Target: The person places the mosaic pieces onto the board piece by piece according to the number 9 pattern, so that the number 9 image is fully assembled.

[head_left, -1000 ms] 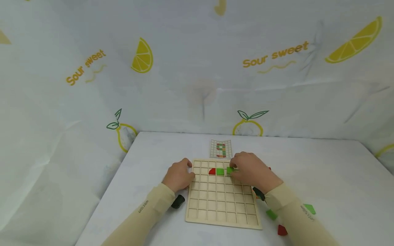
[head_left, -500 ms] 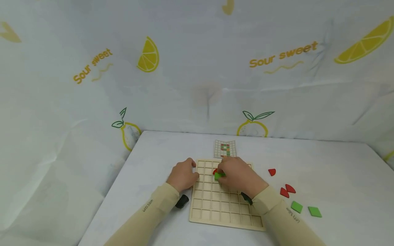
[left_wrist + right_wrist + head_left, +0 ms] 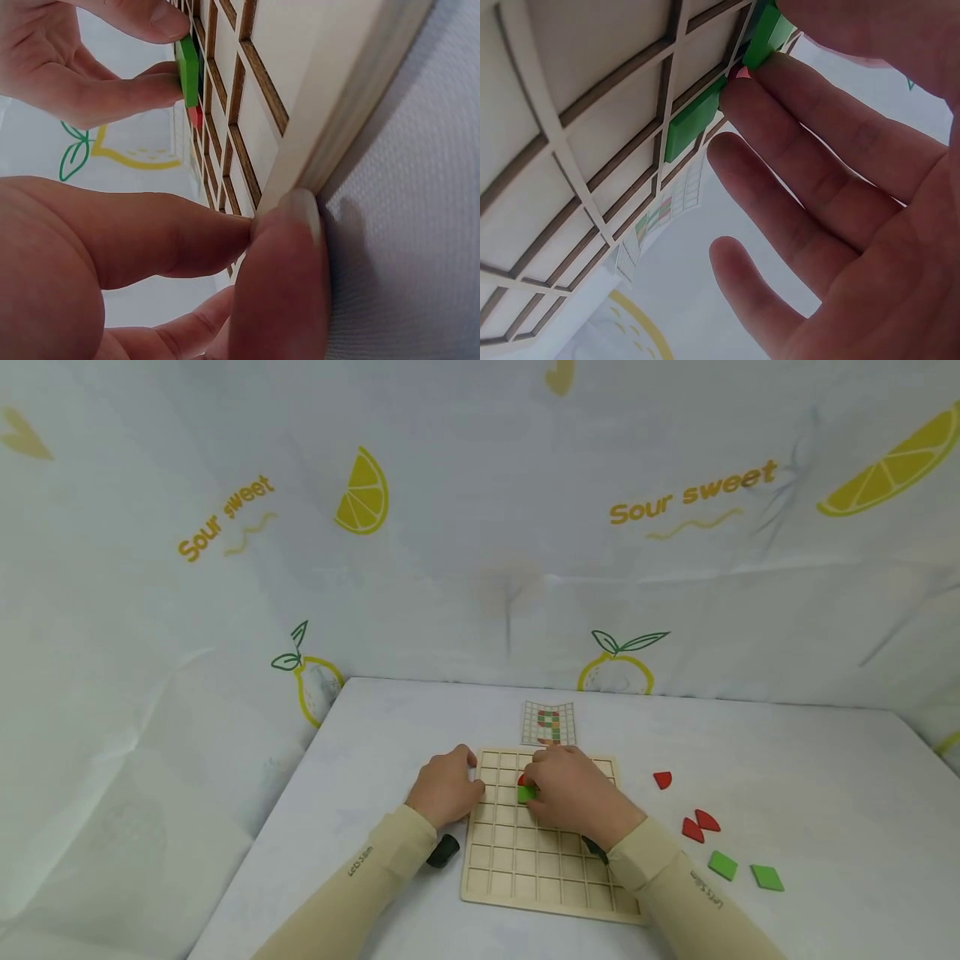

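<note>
A pale wooden grid board (image 3: pixel 525 885) lies on the white table. My left hand (image 3: pixel 444 789) grips its left edge; the left wrist view has the thumb and a finger pinching the rim. Over the upper part of the board, my right hand (image 3: pixel 573 789) pinches a green tile (image 3: pixel 525 794) between thumb and fingertips. That tile appears tilted at the grid in the left wrist view. Just behind it a red quarter-round tile (image 3: pixel 521 780) sits in a cell. The right wrist view also has a second green tile (image 3: pixel 694 120) in the grid, hidden by my hand from above.
A small pattern card (image 3: pixel 567 727) lies beyond the board. To the right are red quarter-round tiles (image 3: pixel 707 820) and two loose green tiles (image 3: pixel 723 866). A black rounded object (image 3: pixel 444 851) is beside my left wrist, and another dark piece (image 3: pixel 596 848) shows under the right wrist.
My right hand has moved left and slightly nearer with the green tile, from the second green tile's right to the cell before the red tile. My left hand keeps its grip.
</note>
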